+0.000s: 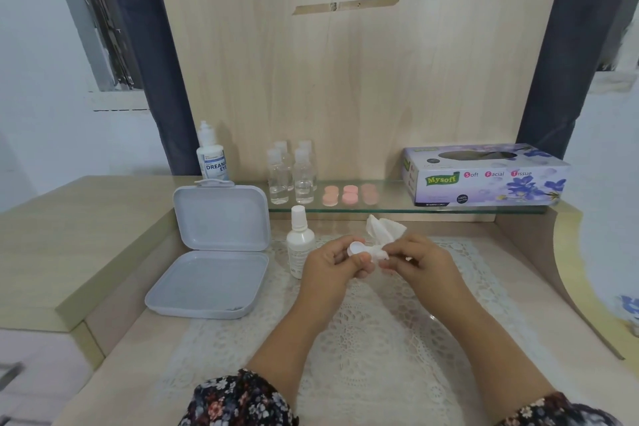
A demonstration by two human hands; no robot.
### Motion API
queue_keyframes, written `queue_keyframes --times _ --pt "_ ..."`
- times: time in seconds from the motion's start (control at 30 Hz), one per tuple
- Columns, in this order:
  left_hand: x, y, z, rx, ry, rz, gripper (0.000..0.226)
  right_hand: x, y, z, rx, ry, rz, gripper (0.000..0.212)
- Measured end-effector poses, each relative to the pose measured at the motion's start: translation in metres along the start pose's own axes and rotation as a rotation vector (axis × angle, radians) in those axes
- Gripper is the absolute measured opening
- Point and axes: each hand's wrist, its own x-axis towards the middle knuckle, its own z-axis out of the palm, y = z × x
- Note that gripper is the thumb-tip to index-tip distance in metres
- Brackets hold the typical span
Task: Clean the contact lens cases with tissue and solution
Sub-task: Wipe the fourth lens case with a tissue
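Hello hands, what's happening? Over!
Left hand holds small white case. Right hand pushes tissue into it. Nothing blocking.

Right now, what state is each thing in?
grey box: lid open, upright
white spray bottle: capped, standing
solution bottle: standing, closed
clear bottles: capped, partly filled
tissue box: opened on top
tissue: crumpled, right hand holds it
lens case: in left hand

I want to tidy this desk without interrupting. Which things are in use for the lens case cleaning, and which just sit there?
In use: small white case piece in left hand; tissue in right hand; white bottle; tissue box.

Just sitting: open grey box; four clear bottles; pink caps.
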Motion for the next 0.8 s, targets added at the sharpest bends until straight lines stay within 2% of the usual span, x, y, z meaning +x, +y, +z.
queue_keyframes --times 0.13,0.3,0.4,0.5,0.7,0.8 --pt "0.0 0.006 -0.001 -0.051 0.029 0.02 0.02 0.001 -0.008 -0.003 0.364 0.027 0.291 0.009" --pt "-0.002 0.008 -0.003 -0.14 -0.025 -0.088 0.015 0.003 -0.006 -0.002 0.657 0.012 0.467 0.018" --pt "-0.001 0.005 -0.003 -0.187 -0.071 -0.132 0.024 0.001 -0.006 0.0 0.618 -0.12 0.461 0.024" --pt "0.0 0.001 -0.002 -0.135 -0.035 -0.096 0.023 -0.001 -0.008 0.001 0.574 -0.224 0.44 0.028" --pt "0.003 -0.002 -0.004 -0.058 0.037 -0.084 0.028 -0.004 -0.011 0.003 0.479 -0.198 0.352 0.042" --pt "0.002 -0.002 -0.002 -0.064 0.031 -0.079 0.03 -0.004 -0.012 0.005 0.462 -0.11 0.322 0.027"
